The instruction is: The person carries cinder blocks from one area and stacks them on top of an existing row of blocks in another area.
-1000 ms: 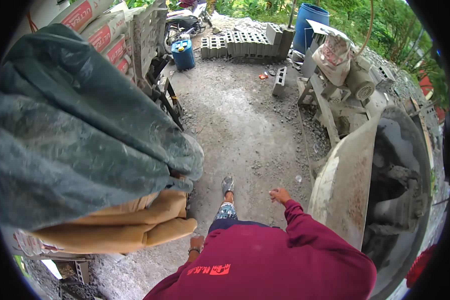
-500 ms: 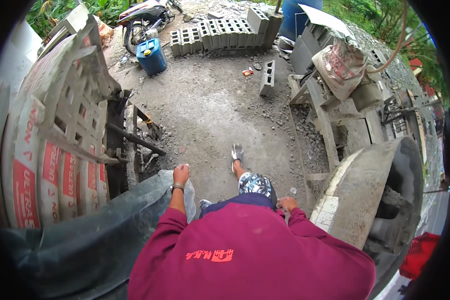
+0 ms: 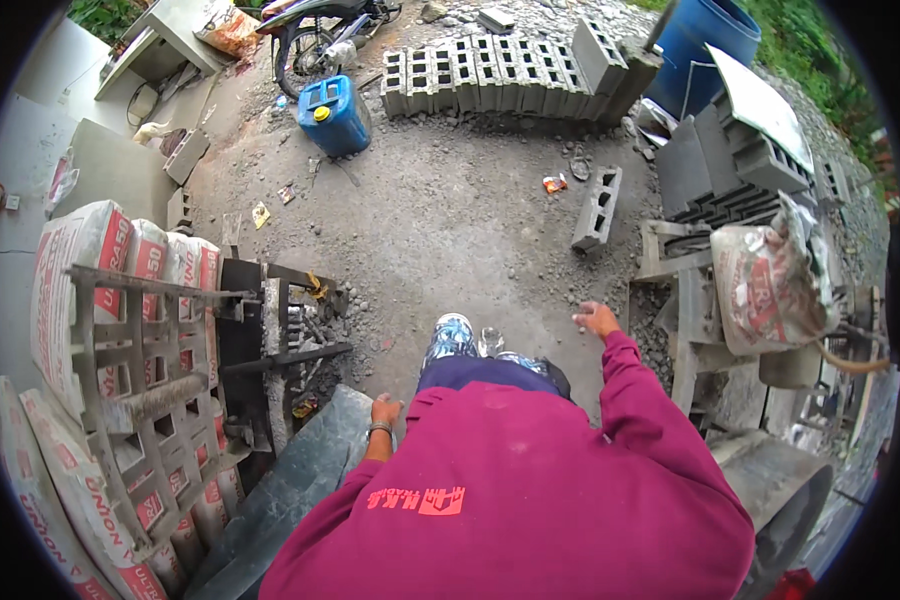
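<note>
My left hand (image 3: 385, 409) hangs low at my side with a band on its wrist. Its fingers are loosely bent and apart, with nothing seen in them. Beside it lies a dark green sheet (image 3: 305, 470). My right hand (image 3: 598, 319) swings out ahead on the other side, fingers apart and empty, over the bare ground. Nearest to that hand are a lone hollow concrete block (image 3: 598, 208) farther ahead and a wooden stand (image 3: 685, 320) to its right. Neither hand touches anything.
On the left stand cement bags (image 3: 100, 260) and a metal grid frame (image 3: 160, 400). Ahead are a blue jerrycan (image 3: 334, 115), a row of hollow blocks (image 3: 485, 80), a motorcycle (image 3: 315, 45) and a blue drum (image 3: 705, 50). A filled sack (image 3: 770, 290) sits on the right-hand stand.
I have moved forward; the blocks and jerrycan are closer, and the round metal drum slides back at lower right. My right hand has swung forward and out; my left has dropped back.
</note>
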Demonstrator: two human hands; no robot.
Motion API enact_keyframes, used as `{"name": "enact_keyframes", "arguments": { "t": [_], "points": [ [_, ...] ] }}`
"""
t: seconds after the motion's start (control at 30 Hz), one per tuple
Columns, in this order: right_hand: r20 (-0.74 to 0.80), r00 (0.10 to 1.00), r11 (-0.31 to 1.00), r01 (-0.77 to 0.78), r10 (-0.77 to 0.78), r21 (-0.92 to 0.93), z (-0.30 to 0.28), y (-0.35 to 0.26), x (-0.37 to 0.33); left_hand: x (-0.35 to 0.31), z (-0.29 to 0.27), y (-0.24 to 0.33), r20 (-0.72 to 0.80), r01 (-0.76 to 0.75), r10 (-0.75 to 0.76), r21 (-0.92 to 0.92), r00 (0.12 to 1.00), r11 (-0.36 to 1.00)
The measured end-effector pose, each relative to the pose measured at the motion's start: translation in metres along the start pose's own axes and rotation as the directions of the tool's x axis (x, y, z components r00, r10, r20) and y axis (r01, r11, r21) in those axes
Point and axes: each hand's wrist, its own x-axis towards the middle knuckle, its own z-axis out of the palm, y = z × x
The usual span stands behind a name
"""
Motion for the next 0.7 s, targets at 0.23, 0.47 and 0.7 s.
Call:
{"name": "enact_keyframes", "arguments": {
  "t": [0.23, 0.47, 0.7],
  "points": [
    [-0.093, 0.995, 0.955, 0.051, -0.025, 0.292, -0.111, -0.149, 0.205, 0.095, 0.034, 0.168, 0.093, 0.032, -0.020, -0.137, 0.995, 0.990],
    [0.094, 0.994, 0.991, -0.067, 0.057, 0.114, -0.184, -0.160, 0.350, 0.270, 0.060, 0.387, 0.198, 0.108, -0.059, -0.247, 0.979, 0.963],
    [-0.161, 0.972, 0.949, -0.116, 0.169, 0.292, -0.304, -0.184, 0.471, 0.338, 0.032, 0.709, 0.080, -0.320, 0.372, -0.364, 0.925, 0.875]
  ]
}}
